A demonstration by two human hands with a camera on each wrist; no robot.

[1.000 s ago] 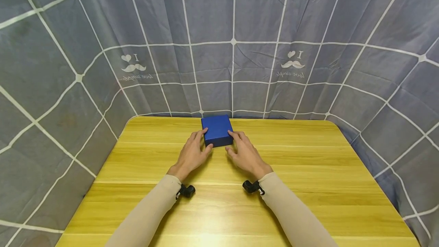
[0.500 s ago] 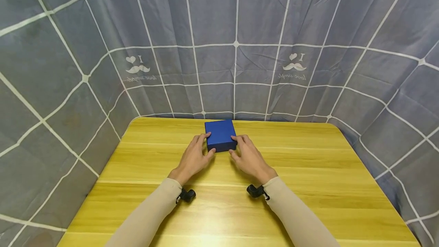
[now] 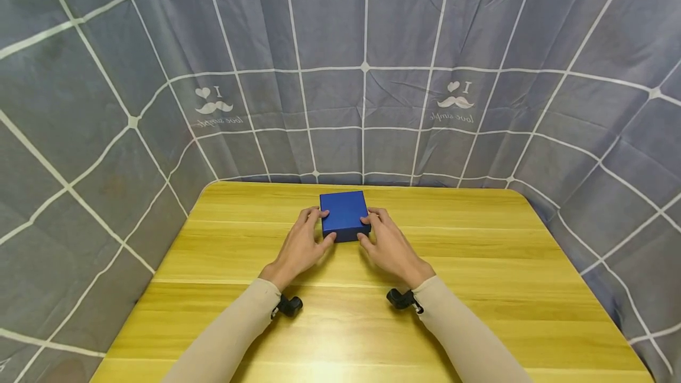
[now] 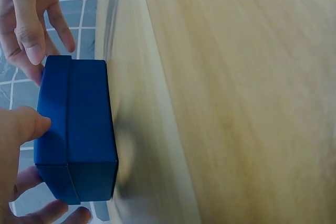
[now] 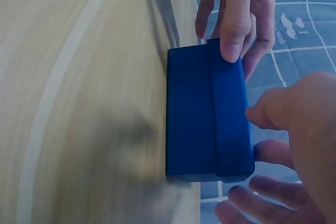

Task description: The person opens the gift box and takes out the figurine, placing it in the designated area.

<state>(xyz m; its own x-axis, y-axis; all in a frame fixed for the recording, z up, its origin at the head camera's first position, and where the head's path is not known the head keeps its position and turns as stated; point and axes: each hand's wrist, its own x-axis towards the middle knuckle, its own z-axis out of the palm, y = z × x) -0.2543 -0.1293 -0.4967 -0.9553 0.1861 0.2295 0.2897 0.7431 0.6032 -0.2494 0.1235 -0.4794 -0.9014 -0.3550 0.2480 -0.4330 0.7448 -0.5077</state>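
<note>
1. Small dark-blue square lidded cardboard box [image 3: 344,215] sits flat on the yellow wood-grain table [image 3: 479,288], centre of the head frame, close to the table's far edge. Lid on; the seam between lid and base shows in both wrist views [image 4: 69,124] [image 5: 212,114].
2. Key relation: the box lies straight ahead of both hands, between them. Left hand [image 3: 300,245] is on its left side, right hand [image 3: 391,247] on its right side, mirror-like. Neither is clearly nearer; both touch it.
3. Long axis: the top looks near square, so no marked long axis. Its sides run roughly parallel to the table edges.
4. Left hand grip: thumb pressed on the near side face of the box, fingers curled round the far left corner; grasping the box at lid level.
5. Right hand grip: thumb on the near right edge, fingers wrapped over the right side and far corner; also grasping the box. The thumb lies on the lid part above the seam in the right wrist view.
6. The box bottom appears to rest on the table; I cannot tell if it is lifted at all.
7. Around: beige sleeves [image 3: 234,336], small black wrist cameras [image 3: 289,305] below each wrist, grey curtain with white grid [image 3: 340,75] filling the upper frame behind the table.
</note>
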